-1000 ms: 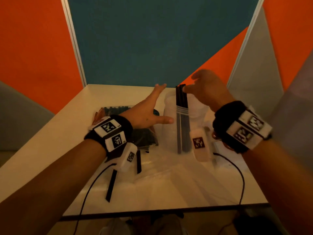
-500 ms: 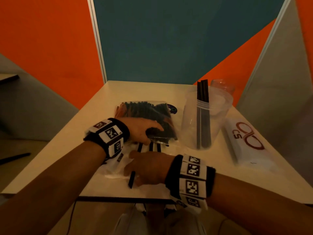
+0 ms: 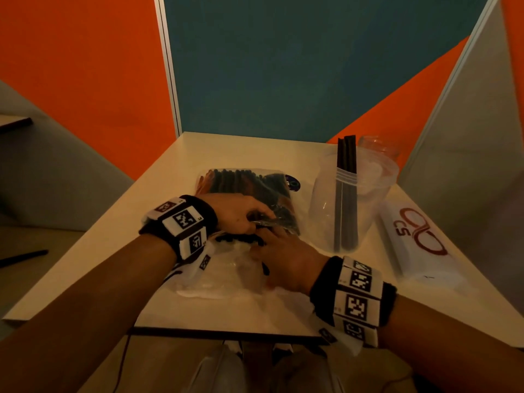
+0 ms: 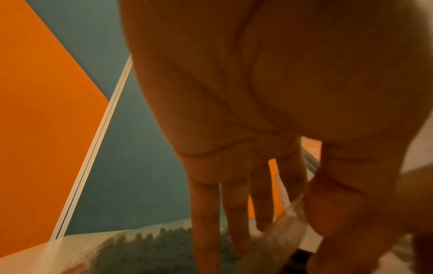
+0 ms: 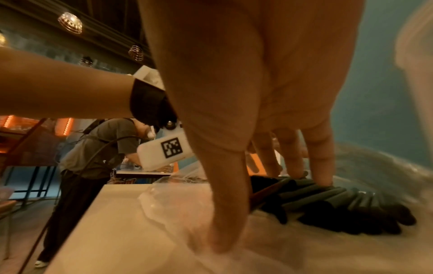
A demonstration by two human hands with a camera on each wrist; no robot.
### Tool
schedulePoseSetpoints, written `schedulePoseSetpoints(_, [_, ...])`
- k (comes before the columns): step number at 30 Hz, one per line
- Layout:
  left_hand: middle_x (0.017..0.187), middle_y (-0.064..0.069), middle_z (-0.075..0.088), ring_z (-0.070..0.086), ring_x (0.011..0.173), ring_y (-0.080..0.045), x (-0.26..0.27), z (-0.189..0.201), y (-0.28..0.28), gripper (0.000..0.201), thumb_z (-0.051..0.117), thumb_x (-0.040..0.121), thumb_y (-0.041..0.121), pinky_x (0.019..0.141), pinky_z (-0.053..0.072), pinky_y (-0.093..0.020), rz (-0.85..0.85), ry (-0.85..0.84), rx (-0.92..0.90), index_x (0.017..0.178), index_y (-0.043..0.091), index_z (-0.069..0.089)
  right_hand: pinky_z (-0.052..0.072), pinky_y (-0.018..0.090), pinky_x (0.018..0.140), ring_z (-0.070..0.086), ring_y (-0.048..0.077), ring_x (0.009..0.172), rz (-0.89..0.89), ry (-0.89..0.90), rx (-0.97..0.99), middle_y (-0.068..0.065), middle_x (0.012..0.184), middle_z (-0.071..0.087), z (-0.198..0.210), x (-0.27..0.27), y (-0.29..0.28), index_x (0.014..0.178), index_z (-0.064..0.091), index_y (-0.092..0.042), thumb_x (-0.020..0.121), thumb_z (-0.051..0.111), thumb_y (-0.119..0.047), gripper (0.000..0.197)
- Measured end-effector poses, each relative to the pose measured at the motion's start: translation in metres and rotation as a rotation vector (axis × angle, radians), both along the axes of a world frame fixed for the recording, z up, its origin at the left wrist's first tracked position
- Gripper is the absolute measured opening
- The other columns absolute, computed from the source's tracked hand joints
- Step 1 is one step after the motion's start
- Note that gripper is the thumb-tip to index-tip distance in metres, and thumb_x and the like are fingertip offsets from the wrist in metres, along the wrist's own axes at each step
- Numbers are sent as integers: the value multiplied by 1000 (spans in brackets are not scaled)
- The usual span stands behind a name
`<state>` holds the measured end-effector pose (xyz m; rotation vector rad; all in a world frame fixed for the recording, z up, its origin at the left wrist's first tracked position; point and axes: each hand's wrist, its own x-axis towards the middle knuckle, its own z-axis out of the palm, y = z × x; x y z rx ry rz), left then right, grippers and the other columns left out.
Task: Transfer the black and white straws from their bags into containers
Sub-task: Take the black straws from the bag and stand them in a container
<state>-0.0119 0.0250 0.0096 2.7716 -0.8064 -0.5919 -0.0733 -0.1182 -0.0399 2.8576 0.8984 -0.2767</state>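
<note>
A clear bag of black straws (image 3: 243, 185) lies mid-table, its open mouth toward me. My left hand (image 3: 255, 219) pinches the bag's plastic edge between thumb and forefinger; the left wrist view shows the film (image 4: 288, 222) in that pinch. My right hand (image 3: 269, 239) reaches into the mouth. Its straight fingertips (image 5: 323, 178) press on the black straw ends (image 5: 339, 200), and the thumb (image 5: 225, 231) presses the plastic. A clear container (image 3: 326, 205) to the right holds a few upright black straws (image 3: 347, 194). The white straw bag (image 3: 416, 236) with a red logo lies at far right.
A second clear cup (image 3: 378, 146) stands behind the container. Orange, teal and grey partition walls close in the table's back and sides. The table's front edge (image 3: 226, 331) is near my wrists. A person stands at another table in the right wrist view (image 5: 93, 148).
My right hand left the container top, dropped to the near table and then slid forward into the bag's mouth. My left hand went from hovering open to pinching the bag.
</note>
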Motion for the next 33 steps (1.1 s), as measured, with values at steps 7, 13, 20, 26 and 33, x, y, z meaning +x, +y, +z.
schedulePoseSetpoints(7, [133,4,54,50,114,-12,-4,7,-5,46,47,93,11,96,40,-27,5,-21,-79,135,28,48,42,32,101,53,28,117,-322,154,109,11,132,53,-14,26,9,133,48,-11,102,35,-28,38])
schedulePoseSetpoints(13, [146,5,42,42,127,-11,-5,9,-2,50,43,95,10,97,29,-19,27,-41,-95,142,27,40,33,27,104,47,26,125,-393,178,189,14,134,51,-15,35,19,133,48,-3,101,39,-20,37])
schedulePoseSetpoints(20, [145,4,44,41,129,-14,-4,6,-3,47,43,97,14,100,29,-21,36,-59,-111,142,26,40,40,35,104,53,30,119,-351,14,345,17,129,56,1,22,22,128,54,-2,101,38,-12,33])
schedulePoseSetpoints(26, [146,2,43,41,131,-18,6,-3,-4,45,39,99,18,110,31,-34,52,-77,-97,142,30,39,47,33,91,59,29,109,-333,-58,214,16,122,59,15,-9,24,122,58,-5,98,39,-9,30])
schedulePoseSetpoints(33, [145,-1,44,51,121,-21,4,-12,-6,47,37,101,24,103,42,-35,58,-37,-71,146,35,28,46,28,86,58,24,108,-383,-21,243,10,122,57,51,-45,7,120,55,-9,96,43,-10,27])
